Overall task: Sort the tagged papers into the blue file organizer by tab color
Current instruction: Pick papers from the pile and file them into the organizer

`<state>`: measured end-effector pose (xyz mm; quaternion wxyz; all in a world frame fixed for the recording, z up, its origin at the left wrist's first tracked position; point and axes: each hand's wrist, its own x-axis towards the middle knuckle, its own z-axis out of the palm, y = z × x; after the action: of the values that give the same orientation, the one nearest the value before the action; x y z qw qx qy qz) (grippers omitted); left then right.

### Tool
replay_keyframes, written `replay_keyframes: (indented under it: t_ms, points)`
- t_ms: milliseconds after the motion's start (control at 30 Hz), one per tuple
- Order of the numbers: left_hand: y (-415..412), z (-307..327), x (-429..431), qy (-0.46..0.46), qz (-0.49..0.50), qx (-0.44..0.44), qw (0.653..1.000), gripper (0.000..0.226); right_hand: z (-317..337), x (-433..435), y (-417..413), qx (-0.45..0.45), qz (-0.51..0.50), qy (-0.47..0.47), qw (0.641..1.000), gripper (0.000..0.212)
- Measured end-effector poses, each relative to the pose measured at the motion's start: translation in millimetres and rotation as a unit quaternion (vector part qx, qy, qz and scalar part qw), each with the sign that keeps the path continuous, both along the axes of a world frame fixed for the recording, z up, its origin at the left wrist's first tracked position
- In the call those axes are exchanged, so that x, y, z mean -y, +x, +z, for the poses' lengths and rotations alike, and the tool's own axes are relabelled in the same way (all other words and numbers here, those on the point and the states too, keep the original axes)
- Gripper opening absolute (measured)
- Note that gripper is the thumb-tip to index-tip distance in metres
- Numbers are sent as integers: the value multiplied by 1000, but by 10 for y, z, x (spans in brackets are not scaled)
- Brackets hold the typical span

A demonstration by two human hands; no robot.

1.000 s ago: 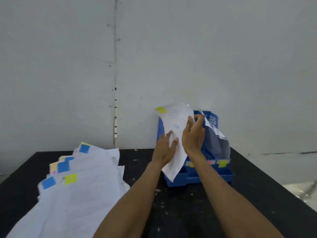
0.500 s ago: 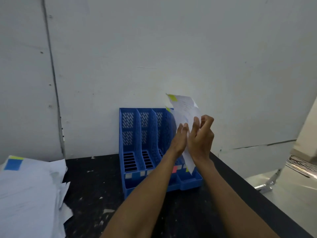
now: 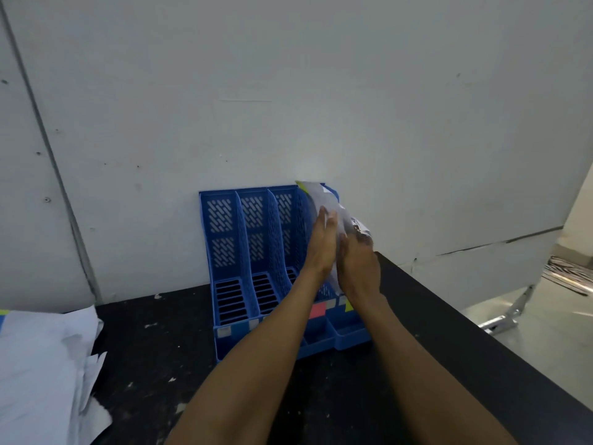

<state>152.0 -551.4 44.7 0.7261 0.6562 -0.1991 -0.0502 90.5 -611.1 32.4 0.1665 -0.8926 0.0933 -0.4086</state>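
- While its yellow-green tab shows at the top corner, the tagged paper point(image 3: 316, 195) leans at the rightmost slot of the blue file organizer point(image 3: 224, 252), its lower part hidden between the hands.
- Left hand point(image 3: 322, 245) lies flat against the sheet, fingers straight.
- Right hand point(image 3: 357, 261) meets the other face; its fingers are blurred, so I cannot tell its grip.
- More papers point(image 3: 41, 364) are heaped at the black table's point(image 3: 154, 364) left edge, well apart.

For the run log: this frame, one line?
phase: insert | left hand presses, right hand grips yellow-tabbed paper | target: rightmost slot, blue organizer
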Motion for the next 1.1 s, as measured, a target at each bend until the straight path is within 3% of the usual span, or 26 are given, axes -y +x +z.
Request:
replay_keyframes:
  t_ms: [67, 167, 200, 300, 333, 433, 500, 567, 633, 700, 800, 833, 900, 1000, 1100]
  points:
    - [-100, 74, -86, -37, -14, 15, 999, 72, -71, 11, 24, -74, -15, -19, 997, 28]
    - [-91, 72, -112, -55, -10, 37, 998, 56, -81, -23, 23, -6, 25, 40, 999, 38]
    - [-95, 89, -110, -54, 0, 49, 997, 61, -74, -24, 32, -1, 27, 43, 999, 39]
    - [-128, 114, -104, -34, 23, 58, 997, 86, -102, -2, 48, -108, 18, -4, 994, 38]
    - [-137, 119, -99, -32, 46, 73, 996, 85, -119, 4, 37, -101, 24, -19, 994, 38]
    - [-220, 197, -146, -31, 121, 156, 980, 83, -122, -76, -90, 76, 10, 37, 996, 33]
    - [-212, 237, -192, -10, 133, 189, 973, 79, -153, -93, -109, 152, -57, 77, 984, 57]
    - [-211, 272, -231, 30, 122, 194, 973, 64, -237, -76, -88, 105, -91, 128, 982, 94]
    - [-199, 274, -231, 65, 119, 198, 971, 49, -331, -54, -49, 29, -48, 245, 968, 107]
    - [-174, 252, -223, 95, 118, 208, 966, 38, -380, -33, 13, -15, 9, 318, 948, 85]
    - [-127, 235, -218, 136, 77, 179, 971, 39, -311, -30, 60, -16, 48, 348, 936, 26]
    - [-131, 244, -219, 136, 67, 169, 974, 43, -254, -56, 52, 0, 65, 360, 931, 21]
    - [-169, 270, -226, 94, 88, 180, 975, 55, -117, -137, 2, 63, 93, 356, 928, 24]
    - [-258, 347, -215, 25, 128, 212, 968, 65, -53, -203, -2, 128, 116, 283, 943, 11]
    - [-334, 423, -204, 32, 100, 196, 975, 71, -139, -176, 73, 53, 101, 269, 956, 49]
